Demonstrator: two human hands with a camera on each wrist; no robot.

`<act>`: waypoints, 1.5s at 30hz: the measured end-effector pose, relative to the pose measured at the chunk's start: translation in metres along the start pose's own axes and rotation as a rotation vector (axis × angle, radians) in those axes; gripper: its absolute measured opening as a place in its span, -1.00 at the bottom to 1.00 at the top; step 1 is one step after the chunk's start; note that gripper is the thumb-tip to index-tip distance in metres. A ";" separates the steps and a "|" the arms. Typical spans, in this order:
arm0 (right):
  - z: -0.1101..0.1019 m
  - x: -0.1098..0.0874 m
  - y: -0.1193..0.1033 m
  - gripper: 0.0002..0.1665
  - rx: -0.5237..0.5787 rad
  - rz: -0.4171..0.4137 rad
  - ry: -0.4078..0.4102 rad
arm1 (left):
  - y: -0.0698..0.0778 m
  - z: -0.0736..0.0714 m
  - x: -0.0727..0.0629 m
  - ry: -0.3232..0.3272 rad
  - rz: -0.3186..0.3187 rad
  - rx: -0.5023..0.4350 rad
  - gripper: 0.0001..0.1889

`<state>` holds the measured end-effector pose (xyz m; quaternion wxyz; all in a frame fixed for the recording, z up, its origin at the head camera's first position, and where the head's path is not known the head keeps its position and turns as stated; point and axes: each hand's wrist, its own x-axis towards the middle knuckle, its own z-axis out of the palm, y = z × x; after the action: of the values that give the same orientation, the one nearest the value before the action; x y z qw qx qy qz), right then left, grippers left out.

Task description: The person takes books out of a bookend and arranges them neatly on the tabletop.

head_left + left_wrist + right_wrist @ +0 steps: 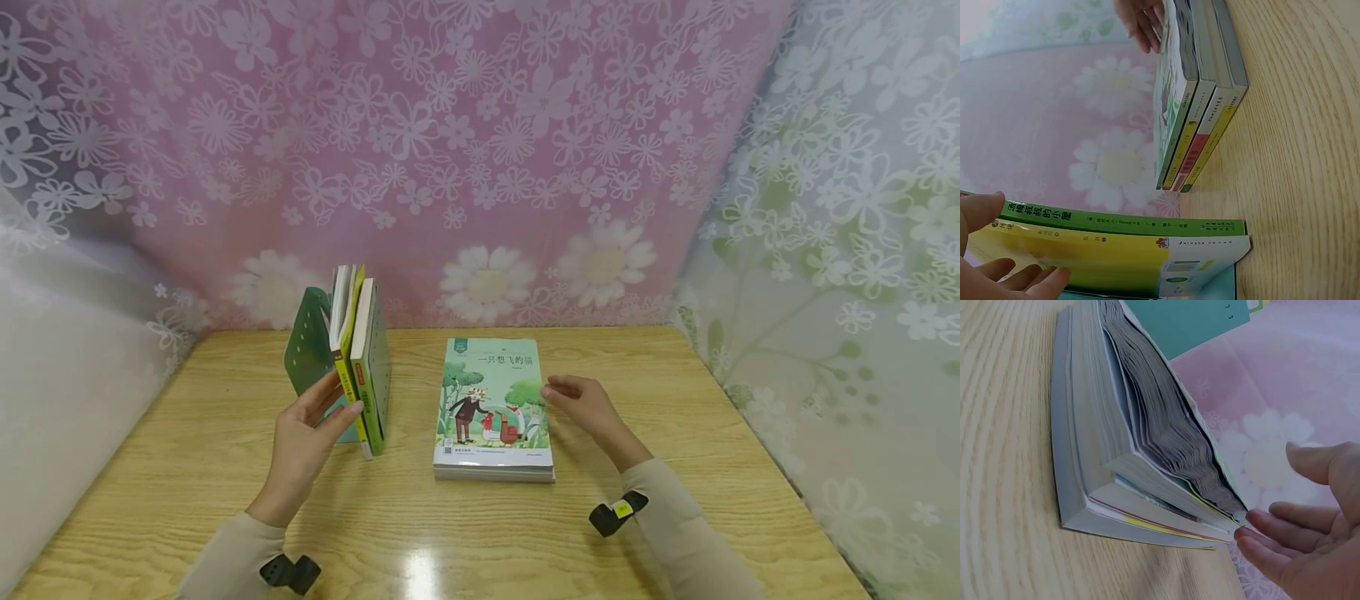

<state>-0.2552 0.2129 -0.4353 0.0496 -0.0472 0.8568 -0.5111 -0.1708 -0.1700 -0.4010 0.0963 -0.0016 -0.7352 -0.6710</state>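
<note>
My left hand [296, 442] holds at the spine side of a yellow book [1085, 256], its fingers along the cover and its thumb by the spine of a green book [1116, 220]. Both books stand upright side by side in a green perforated bookend [306, 342], spines toward me. Some white-paged books [340, 308] stand just behind. My right hand [588, 408] is beside the right edge of a flat book stack, its fingers loosely extended and fingertips right at the edge. On top lies a pale green picture-cover book [491, 400].
Beneath the top cover, several book spines [1194, 147] show in the left wrist view. The wooden table [480, 533] carries everything. A pink floral curtain [450, 167] hangs behind it, and a pale floral curtain [847, 250] borders the right side.
</note>
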 end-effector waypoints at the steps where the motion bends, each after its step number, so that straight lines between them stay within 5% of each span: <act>1: 0.000 -0.001 0.000 -0.40 0.017 0.003 -0.008 | 0.000 0.000 0.000 0.001 0.003 0.001 -0.34; 13: -0.002 -0.013 -0.004 -0.29 0.150 -0.065 -0.052 | -0.012 0.001 0.011 -0.062 0.082 0.135 -0.29; 23: 0.002 -0.013 -0.004 -0.30 0.220 -0.122 -0.097 | -0.022 -0.003 0.016 -0.085 0.030 0.146 -0.35; 30: 0.002 -0.013 -0.004 -0.29 0.235 -0.140 -0.114 | -0.021 -0.004 0.013 -0.059 0.086 0.252 -0.49; 35: 0.004 -0.013 -0.005 -0.30 0.237 -0.145 -0.122 | -0.022 -0.007 0.006 -0.052 0.149 0.302 -0.57; 45: 0.005 -0.013 -0.006 -0.30 0.255 -0.149 -0.139 | -0.015 -0.013 -0.024 -0.074 0.136 0.298 -0.59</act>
<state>-0.2412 0.2071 -0.4322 0.0762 -0.1394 0.7735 -0.6136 -0.1475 -0.1815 -0.4178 0.1134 -0.0615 -0.8278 -0.5461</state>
